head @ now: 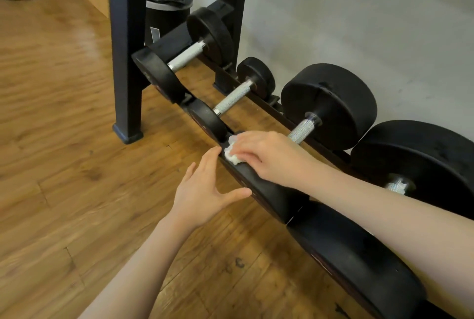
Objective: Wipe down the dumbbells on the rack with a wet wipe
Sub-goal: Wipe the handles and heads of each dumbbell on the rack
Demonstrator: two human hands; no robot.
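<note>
My left hand [202,190]: grip open, flat against the near head of the third dumbbell [266,190] on the rack [259,103]. Right hand [266,157] presses the wet wipe [230,154] on its rim. Can't tell which dumbbells are done; probably mid-task.

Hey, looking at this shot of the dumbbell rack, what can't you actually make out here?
- Most of the wet wipe: head view, covered by the right hand.
- Nearest dumbbell: its handle hidden behind the right forearm, its end cut off by the bottom edge.
- Markings on the dumbbell heads: too dark and blurred.
</note>
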